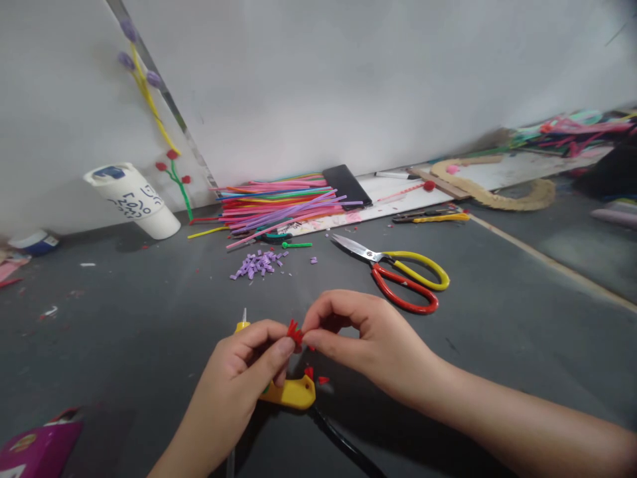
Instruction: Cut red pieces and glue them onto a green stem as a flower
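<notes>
Between thumb and forefinger, my left hand (249,365) pinches a small red spiky piece (294,333) that looks like a tiny flower made of short fuzzy strips. My right hand (363,338) is closed in a pinch at the right edge of that red piece, where its fingertips hide what they grip. Beneath my hands lies a yellow glue gun (293,393), partly covered by my left hand, its nozzle pointing away. A few loose red bits (323,380) rest beside its handle. Yellow-and-red handled scissors (398,269) lie partly open beyond my right hand.
Cut purple pieces (256,264) form a heap ahead. Behind them is a bundle of coloured pipe cleaners (283,202) with a black phone-like slab (347,185). A white cup (134,199) leans at the left. A yellow cutter (432,216) lies back right.
</notes>
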Motion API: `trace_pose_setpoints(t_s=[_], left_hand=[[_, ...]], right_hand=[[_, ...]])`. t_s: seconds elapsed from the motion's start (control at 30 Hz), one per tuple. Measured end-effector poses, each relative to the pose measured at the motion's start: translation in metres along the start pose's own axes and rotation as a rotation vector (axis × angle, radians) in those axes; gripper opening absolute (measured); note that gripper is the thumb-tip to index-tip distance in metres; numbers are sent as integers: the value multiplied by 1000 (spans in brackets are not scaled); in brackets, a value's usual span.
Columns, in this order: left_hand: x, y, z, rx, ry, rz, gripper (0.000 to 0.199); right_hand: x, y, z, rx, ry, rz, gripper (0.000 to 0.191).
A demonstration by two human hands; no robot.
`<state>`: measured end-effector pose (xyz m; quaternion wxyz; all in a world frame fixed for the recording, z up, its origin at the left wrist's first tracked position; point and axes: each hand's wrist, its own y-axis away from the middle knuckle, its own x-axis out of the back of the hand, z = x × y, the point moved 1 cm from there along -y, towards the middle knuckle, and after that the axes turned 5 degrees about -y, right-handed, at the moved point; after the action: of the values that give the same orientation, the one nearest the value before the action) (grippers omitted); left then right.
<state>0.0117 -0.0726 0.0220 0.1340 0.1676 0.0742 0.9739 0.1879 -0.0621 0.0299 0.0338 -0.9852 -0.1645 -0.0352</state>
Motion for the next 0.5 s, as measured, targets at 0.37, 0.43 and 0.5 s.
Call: trace_pose_setpoints(t_s=[0.37, 0.43, 0.5], left_hand=[[-3, 1, 0, 19, 61, 48, 12], [-3, 1, 1, 7, 47, 67, 12], [-3, 1, 2, -25, 15, 71, 13]], right_hand=[[1, 0, 3, 116, 165, 11, 8], [1, 1, 2, 171, 215, 23, 7], [1, 2, 1, 251, 264, 41, 6]])
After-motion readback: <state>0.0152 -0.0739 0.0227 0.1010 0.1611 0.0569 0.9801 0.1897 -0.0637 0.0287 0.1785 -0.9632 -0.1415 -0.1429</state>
